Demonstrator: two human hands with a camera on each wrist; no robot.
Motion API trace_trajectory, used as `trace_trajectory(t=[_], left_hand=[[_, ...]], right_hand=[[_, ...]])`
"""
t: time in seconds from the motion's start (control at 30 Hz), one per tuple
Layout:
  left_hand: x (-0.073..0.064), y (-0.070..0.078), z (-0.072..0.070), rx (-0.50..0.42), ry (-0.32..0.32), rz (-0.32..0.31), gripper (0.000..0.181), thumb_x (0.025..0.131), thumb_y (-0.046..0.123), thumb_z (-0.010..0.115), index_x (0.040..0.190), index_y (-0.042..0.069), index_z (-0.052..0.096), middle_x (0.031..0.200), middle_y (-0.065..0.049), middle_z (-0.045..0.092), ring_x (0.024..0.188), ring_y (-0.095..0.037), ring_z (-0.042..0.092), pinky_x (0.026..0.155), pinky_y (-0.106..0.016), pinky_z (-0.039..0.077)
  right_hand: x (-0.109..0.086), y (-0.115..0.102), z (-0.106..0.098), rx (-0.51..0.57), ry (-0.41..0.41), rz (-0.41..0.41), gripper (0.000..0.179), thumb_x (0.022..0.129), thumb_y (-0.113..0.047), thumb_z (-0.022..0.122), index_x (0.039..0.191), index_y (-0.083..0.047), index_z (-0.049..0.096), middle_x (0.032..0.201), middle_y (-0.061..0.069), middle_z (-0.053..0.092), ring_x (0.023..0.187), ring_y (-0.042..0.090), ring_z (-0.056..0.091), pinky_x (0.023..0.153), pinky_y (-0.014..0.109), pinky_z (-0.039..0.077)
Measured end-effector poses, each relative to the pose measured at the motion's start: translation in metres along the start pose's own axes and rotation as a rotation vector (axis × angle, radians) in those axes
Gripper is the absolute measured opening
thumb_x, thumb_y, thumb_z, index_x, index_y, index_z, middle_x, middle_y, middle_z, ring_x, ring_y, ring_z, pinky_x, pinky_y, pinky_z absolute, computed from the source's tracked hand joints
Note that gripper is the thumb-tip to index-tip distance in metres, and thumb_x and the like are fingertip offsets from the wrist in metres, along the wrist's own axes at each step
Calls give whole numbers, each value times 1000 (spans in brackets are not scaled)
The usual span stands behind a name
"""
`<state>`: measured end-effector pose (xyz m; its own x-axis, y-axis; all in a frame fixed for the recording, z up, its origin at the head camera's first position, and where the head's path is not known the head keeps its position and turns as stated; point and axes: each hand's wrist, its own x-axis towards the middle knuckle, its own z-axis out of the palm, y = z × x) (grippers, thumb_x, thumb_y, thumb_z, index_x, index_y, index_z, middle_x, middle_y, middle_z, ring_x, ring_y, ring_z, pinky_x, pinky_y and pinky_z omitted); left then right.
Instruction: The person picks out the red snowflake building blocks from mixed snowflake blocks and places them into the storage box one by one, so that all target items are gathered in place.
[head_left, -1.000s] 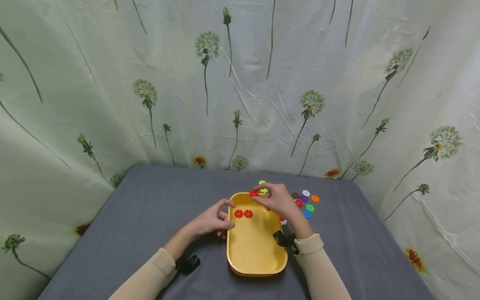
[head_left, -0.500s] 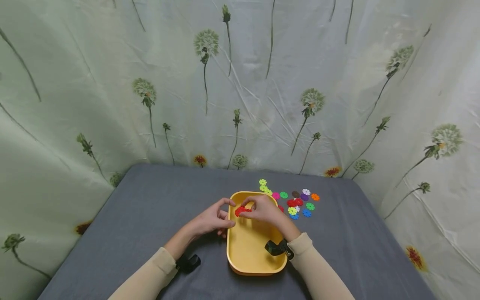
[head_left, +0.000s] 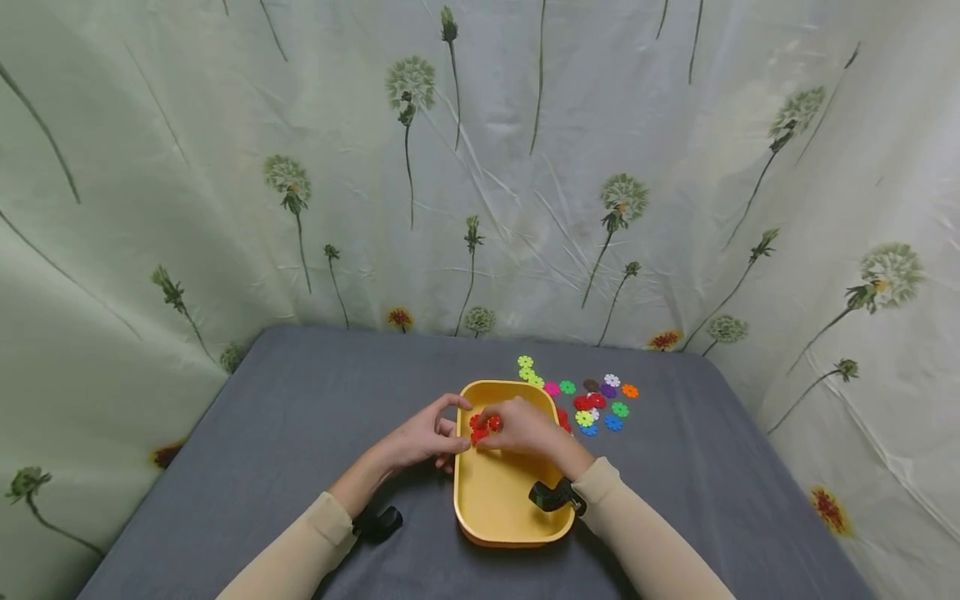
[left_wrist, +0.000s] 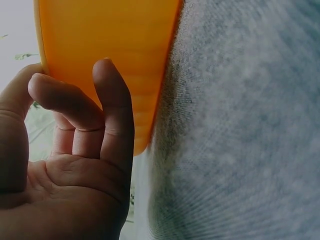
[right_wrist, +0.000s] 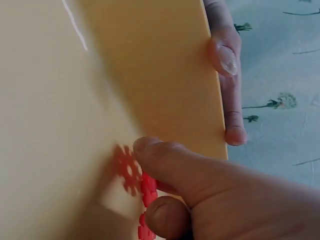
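Observation:
A yellow tray (head_left: 513, 504) stands on the dark grey cloth. My left hand (head_left: 423, 437) holds its left side, thumb over the rim and bent fingers along the outer wall, as the left wrist view shows. Inside the tray's far left part, my right hand (head_left: 525, 429) has thumb and fingertips round a small red flower-shaped disc (right_wrist: 148, 190), pinching it. Close by in the tray are more red flower discs (head_left: 495, 423), partly hidden by the fingers. One red disc (right_wrist: 132, 184) looks blurred beside the thumb tip in the right wrist view.
To the right of the tray lie several loose flower discs in mixed colours, including an orange disc (head_left: 630, 391), a blue disc (head_left: 613, 423) and a brown disc (head_left: 591, 385). Yellow-green discs (head_left: 525, 362) lie behind the tray. A flower-print curtain (head_left: 345, 167) hangs behind the table.
My right hand has carried a red flower disc from above the far rim down into the tray, beside the two red ones. The left hand stays at the left rim.

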<state>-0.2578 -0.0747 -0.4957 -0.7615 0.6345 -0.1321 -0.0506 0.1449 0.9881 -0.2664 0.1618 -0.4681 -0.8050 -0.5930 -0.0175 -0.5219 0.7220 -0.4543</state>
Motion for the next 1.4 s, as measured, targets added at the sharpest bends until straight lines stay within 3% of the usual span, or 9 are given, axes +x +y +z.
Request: trace_trajectory(t=[0.1,0.33,0.6,0.73,0.9,1.0,1.13,1.27,1.4], left_hand=[[-1,0,1,4,2,2,63,97,13,75,147,7,35,69,1,59,54,-14,56,63,-31,59],[-2,1,1,3,7,-2,60,99,10,72,146,7,36,69,0,60,54,-15,56,63,-31,59],[-1,0,1,6,11,9,63,98,11,74,147,5,35,69,0,60,53,-15,56,62,-31,58],[-1,-1,0,9,10,3,61,98,12,73,147,8,35,70,0,61,54,-15,58,62,-31,58],[-1,-2,0,2,7,-11,61,100,12,72,148,7,34,69,0,62,55,-15,59,61,-31,57],[-1,-2,0,2,4,-16,61,100,11,71,149,7,34,69,0,63,54,-15,59,61,-31,57],[-1,-2,-1,3,7,-13,62,100,12,72,149,7,35,71,-1,65,55,-16,60,61,-30,56],[-4,0,-6,0,18,-16,63,99,11,72,150,9,36,73,-2,67,56,-17,61,60,-30,55],[-5,1,-8,-2,15,-20,63,99,11,72,150,10,35,74,-2,67,56,-17,61,61,-30,55]], right_hand=[[-1,-1,1,-28,-16,1,27,90,-32,85,109,-13,81,77,-5,71,55,4,48,55,18,38],[-3,-4,2,-85,-42,18,27,91,-36,84,111,-18,80,65,-9,54,55,6,43,52,20,30],[-1,-4,1,-87,4,4,27,92,-33,83,113,-16,79,72,-4,65,56,6,45,52,20,32],[0,-1,1,-4,84,12,25,93,-29,83,114,-15,79,70,-4,66,51,4,41,50,18,31],[-5,-3,-12,247,235,68,24,96,-26,79,118,-16,78,58,-5,53,47,6,35,48,20,29],[-16,1,-27,423,306,129,28,99,-28,76,125,-17,76,53,-4,43,45,10,31,46,23,27],[-37,19,-50,581,379,195,33,102,-28,73,132,-14,71,53,-4,39,45,12,30,46,24,30],[-57,50,-61,602,390,268,43,102,-33,72,139,-13,65,54,-5,39,45,12,30,47,25,32],[-67,81,-53,547,327,349,54,100,-33,74,145,-7,59,55,-6,42,47,12,33,49,25,34]])
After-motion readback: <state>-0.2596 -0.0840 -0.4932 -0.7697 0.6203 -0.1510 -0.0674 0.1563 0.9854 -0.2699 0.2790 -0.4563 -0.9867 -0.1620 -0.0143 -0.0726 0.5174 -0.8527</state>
